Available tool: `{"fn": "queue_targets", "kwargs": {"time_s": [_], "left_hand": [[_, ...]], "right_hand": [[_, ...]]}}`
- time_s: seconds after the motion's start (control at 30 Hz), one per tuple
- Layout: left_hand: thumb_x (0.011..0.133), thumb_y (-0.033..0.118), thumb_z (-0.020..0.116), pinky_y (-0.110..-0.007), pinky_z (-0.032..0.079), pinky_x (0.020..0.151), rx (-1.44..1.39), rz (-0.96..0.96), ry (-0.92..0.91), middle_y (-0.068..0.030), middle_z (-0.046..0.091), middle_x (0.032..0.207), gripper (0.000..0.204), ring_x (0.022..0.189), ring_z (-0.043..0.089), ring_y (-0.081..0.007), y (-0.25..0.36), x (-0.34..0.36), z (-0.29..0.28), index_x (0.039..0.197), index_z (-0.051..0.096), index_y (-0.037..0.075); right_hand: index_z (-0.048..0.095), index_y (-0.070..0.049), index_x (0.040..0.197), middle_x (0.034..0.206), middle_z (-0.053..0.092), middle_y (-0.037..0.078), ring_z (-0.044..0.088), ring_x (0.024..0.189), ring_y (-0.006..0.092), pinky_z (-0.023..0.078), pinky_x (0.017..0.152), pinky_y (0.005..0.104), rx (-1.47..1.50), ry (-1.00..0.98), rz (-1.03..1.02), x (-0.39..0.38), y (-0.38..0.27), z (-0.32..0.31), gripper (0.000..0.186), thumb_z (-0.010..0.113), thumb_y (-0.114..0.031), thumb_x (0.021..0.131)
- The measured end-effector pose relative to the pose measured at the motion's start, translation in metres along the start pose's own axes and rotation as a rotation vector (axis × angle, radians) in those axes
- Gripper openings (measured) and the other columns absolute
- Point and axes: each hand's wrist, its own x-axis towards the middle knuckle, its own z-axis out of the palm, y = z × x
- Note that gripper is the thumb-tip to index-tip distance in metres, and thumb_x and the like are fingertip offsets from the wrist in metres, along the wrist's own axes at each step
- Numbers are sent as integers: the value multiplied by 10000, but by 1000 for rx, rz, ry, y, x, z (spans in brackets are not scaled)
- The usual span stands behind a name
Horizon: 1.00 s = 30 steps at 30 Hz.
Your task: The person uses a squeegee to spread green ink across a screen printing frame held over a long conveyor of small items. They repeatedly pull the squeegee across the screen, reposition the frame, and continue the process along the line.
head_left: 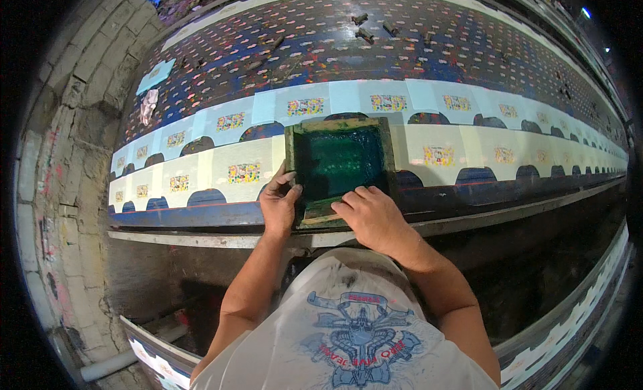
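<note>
A wooden-framed printing screen [335, 126] with a dark green mesh [338, 163] lies flat on the near row of pale yellow fabric pieces [261, 155], straight in front of me. My left hand [280, 202] is closed on the frame's left side near its front corner, thumb on top. At the near end of the screen, my right hand [372, 214] grips a wooden squeegee [321, 213] with bent fingers. The squeegee's blade edge is hidden. Fabric under the screen is covered from sight.
Light blue fabric pieces [345, 95] with colourful prints form a second row behind. Farther back, the dark, paint-flecked table [321, 38] carries several small dark clips or blocks [365, 35]. A brick wall [70, 189] stands left; a metal rail [194, 239] runs along the table's front edge.
</note>
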Motion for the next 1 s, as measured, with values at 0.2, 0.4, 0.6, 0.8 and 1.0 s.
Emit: {"fn": "queue_targets", "kwargs": {"time_s": [0.2, 0.4, 0.6, 0.8, 1.0], "left_hand": [[980, -222, 627, -374, 512, 1219, -128, -21, 24, -215, 602, 1667, 453, 1461, 641, -248, 2, 1, 8, 1399, 699, -65], [991, -222, 640, -359, 523, 1209, -96, -131, -39, -184, 663, 1587, 462, 1405, 682, -222, 13, 9, 6, 1429, 665, -76], [999, -215, 642, -354, 536, 1194, -157, -74, -48, -181, 652, 1592, 439, 1371, 698, -223, 11, 5, 3, 1416, 668, -83], [1005, -189, 658, -380, 489, 1245, -120, -64, -76, -227, 592, 1654, 419, 1474, 628, -263, 3, 3, -1, 1405, 670, -63], [1020, -169, 658, -406, 457, 1268, -48, 62, -91, -259, 535, 1700, 417, 1557, 553, -297, -1, -3, 3, 1419, 680, -49]], "right_hand": [[761, -29, 1206, 1114, 754, 192, 720, 1141, 432, 588, 978, 542, 174, -257, 119, 53, 56, -29, 297, 705, 38, 922], [768, -77, 1318, 1170, 761, 190, 715, 1160, 444, 585, 998, 552, 89, -92, 226, 104, 89, -26, 396, 674, 55, 957], [767, -94, 1373, 1236, 751, 179, 699, 1184, 446, 567, 1060, 543, -13, -144, 231, 90, 73, -14, 519, 664, 99, 902], [777, -79, 1362, 1219, 748, 158, 677, 1128, 415, 545, 1050, 540, 25, -135, 177, 48, 29, -7, 551, 652, 131, 868], [757, -81, 1393, 1251, 723, 156, 668, 1126, 391, 543, 1037, 523, 37, -170, 168, 19, -12, -8, 557, 715, 41, 851]]}}
